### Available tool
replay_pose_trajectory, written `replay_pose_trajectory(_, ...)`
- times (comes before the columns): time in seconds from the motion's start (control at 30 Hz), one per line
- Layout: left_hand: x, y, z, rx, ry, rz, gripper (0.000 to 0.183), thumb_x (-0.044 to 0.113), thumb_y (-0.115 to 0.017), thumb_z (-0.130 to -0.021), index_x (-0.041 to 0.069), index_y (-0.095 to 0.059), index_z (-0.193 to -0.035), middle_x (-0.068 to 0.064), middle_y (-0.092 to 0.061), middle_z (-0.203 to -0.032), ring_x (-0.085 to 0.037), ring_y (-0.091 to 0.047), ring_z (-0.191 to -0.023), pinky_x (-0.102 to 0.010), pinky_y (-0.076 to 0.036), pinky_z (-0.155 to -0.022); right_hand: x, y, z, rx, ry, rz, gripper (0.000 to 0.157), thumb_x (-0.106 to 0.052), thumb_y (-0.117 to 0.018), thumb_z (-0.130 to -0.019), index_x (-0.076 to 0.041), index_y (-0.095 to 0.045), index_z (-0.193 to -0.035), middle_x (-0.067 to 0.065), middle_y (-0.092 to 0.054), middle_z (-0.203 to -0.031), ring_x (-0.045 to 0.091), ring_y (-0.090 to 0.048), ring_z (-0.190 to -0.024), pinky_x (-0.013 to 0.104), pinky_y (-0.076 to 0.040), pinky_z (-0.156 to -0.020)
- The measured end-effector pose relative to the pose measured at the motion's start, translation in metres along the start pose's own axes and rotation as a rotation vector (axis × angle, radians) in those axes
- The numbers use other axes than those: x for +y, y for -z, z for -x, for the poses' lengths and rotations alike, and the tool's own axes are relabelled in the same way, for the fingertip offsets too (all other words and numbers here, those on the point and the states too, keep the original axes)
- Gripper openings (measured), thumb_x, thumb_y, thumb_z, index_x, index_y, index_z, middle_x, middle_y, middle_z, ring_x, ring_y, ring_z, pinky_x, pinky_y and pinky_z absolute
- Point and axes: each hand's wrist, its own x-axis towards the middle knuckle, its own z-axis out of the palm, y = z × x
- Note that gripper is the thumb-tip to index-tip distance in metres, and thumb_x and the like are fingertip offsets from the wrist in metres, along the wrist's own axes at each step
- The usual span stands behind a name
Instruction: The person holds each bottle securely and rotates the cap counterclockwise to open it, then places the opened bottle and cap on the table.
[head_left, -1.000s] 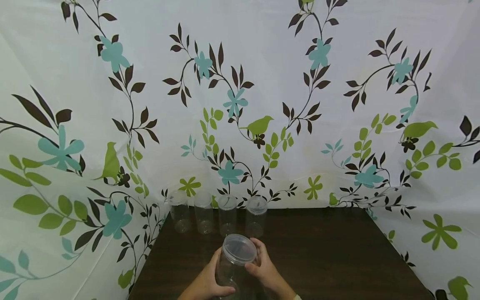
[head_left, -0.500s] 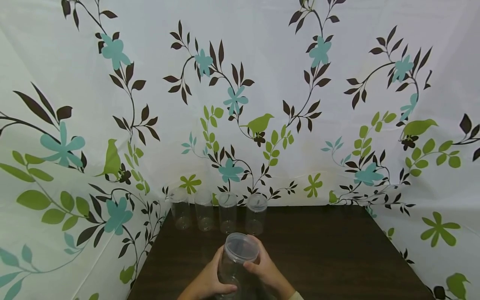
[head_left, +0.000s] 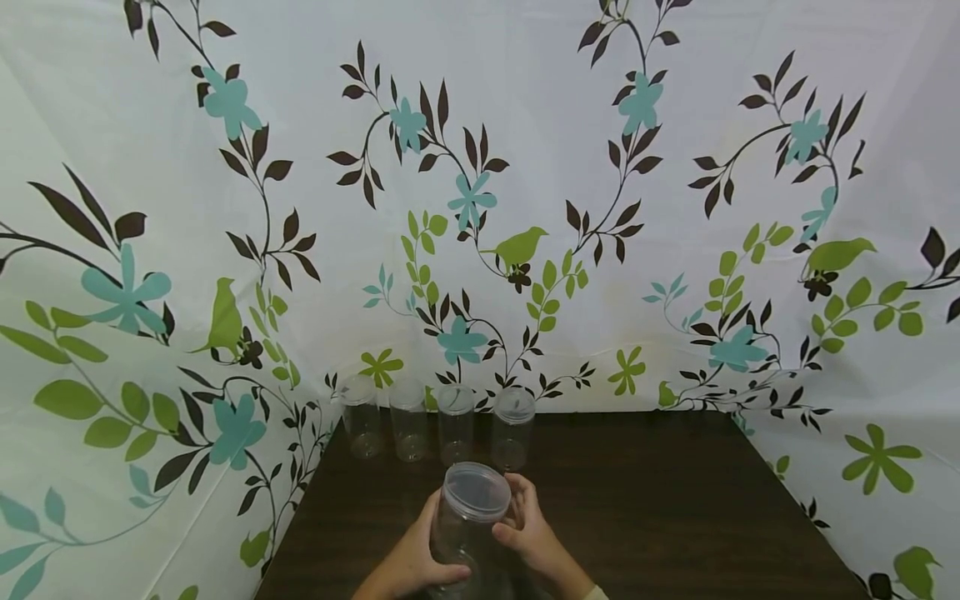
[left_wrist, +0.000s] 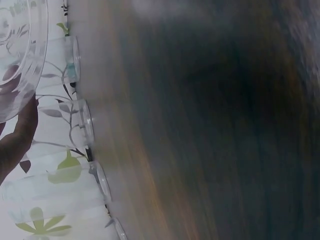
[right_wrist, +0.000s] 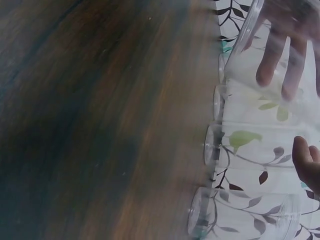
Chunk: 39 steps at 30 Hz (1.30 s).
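Observation:
A clear plastic jar (head_left: 461, 542) with a round translucent lid (head_left: 477, 492) is held tilted near the table's front edge. My left hand (head_left: 411, 560) grips the jar's body from the left, its thumb across the front. At the right side of the lid is my right hand (head_left: 536, 542), with curled fingers at the rim and the thumb by the near edge. In the right wrist view, fingers of the left hand (right_wrist: 282, 60) show through the jar's wall. The left wrist view catches the jar's clear base (left_wrist: 25, 45) at its upper left corner.
Several similar clear jars (head_left: 512, 437) with lids stand in a row at the back left of the dark wooden table (head_left: 637, 500). Behind them hangs a white curtain (head_left: 570, 167) printed with leaves, flowers and birds.
Over the last half second the jar has shifted slightly left. My right thumb has moved a little away from the lid's face to its edge. The left hand keeps its grip.

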Motion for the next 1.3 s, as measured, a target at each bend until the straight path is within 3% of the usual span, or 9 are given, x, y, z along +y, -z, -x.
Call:
replay_pose_trajectory(0.27,0.002,0.005,0.002,0.020,0.045,-0.068,0.113,0.021,-0.092,-0.074,0.006,-0.019,-0.158,-0.018,-0.045,-0.149,-0.019,-0.052,-0.126,-0.029,-0.041,-0.104,0.002,0.002,0.001,-0.057,0.034,0.004,0.081,-0.028,-0.070,-0.098,0.016,-0.019,-0.143,0.026,-0.039,-0.146,0.007,-0.044,-0.134,0.028,-0.043,-0.104)
replay_pose_trajectory(0.43,-0.003,0.002,0.001,0.001,0.025,-0.051,0.113,0.020,-0.092,-0.074,0.006,-0.018,-0.158,-0.017,-0.047,-0.148,-0.017,-0.053,-0.124,-0.028,-0.041,-0.103,0.002,0.002,-0.003,-0.058,0.035,-0.048,0.084,-0.031,-0.072,-0.096,0.015,-0.022,-0.144,0.017,-0.045,-0.143,0.012,-0.049,-0.130,0.029,-0.044,-0.102)
replay_pose_trajectory(0.6,-0.005,-0.004,-0.001,-0.042,-0.001,0.002,0.114,0.015,-0.091,-0.075,0.006,-0.015,-0.159,-0.017,-0.045,-0.149,-0.015,-0.053,-0.124,-0.027,-0.042,-0.102,0.003,0.000,-0.006,-0.087,0.055,-0.093,0.086,-0.029,-0.074,-0.095,0.014,-0.022,-0.147,0.017,-0.046,-0.143,0.019,-0.053,-0.126,0.027,-0.045,-0.102)
replay_pose_trajectory(0.73,-0.001,-0.006,-0.003,-0.053,-0.004,0.005,0.113,0.014,-0.090,-0.075,0.008,-0.015,-0.159,-0.016,-0.044,-0.150,-0.016,-0.051,-0.125,-0.027,-0.042,-0.102,0.002,-0.001,-0.008,-0.081,0.073,-0.053,0.085,-0.031,-0.074,-0.094,0.013,-0.026,-0.149,0.017,-0.047,-0.143,0.019,-0.053,-0.125,0.027,-0.044,-0.103)
replay_pose_trajectory(0.97,-0.002,-0.006,-0.002,-0.047,-0.019,0.035,0.112,0.011,-0.090,-0.074,0.009,-0.017,-0.159,-0.017,-0.044,-0.150,-0.014,-0.051,-0.125,-0.026,-0.041,-0.103,0.003,-0.001,-0.006,-0.055,0.005,-0.033,0.099,-0.038,-0.075,-0.093,0.010,-0.014,-0.153,0.027,-0.042,-0.145,0.025,-0.051,-0.126,0.026,-0.043,-0.103)
replay_pose_trajectory(1.1,-0.002,-0.002,0.000,-0.013,-0.039,-0.010,0.112,0.015,-0.092,-0.074,0.008,-0.019,-0.158,-0.017,-0.046,-0.149,-0.014,-0.052,-0.125,-0.026,-0.041,-0.103,0.003,-0.002,-0.005,-0.053,-0.004,-0.038,0.101,-0.039,-0.074,-0.094,0.010,-0.008,-0.153,0.032,-0.036,-0.149,0.017,-0.050,-0.129,0.026,-0.043,-0.103)
replay_pose_trajectory(1.3,-0.002,0.006,0.001,0.035,0.031,-0.036,0.112,0.019,-0.093,-0.073,0.007,-0.020,-0.158,-0.016,-0.043,-0.151,-0.017,-0.049,-0.129,-0.026,-0.039,-0.106,-0.001,-0.001,-0.003,-0.027,-0.025,-0.022,0.088,-0.035,-0.071,-0.096,0.013,-0.017,-0.145,0.031,-0.033,-0.152,0.002,-0.042,-0.131,0.027,-0.041,-0.104)
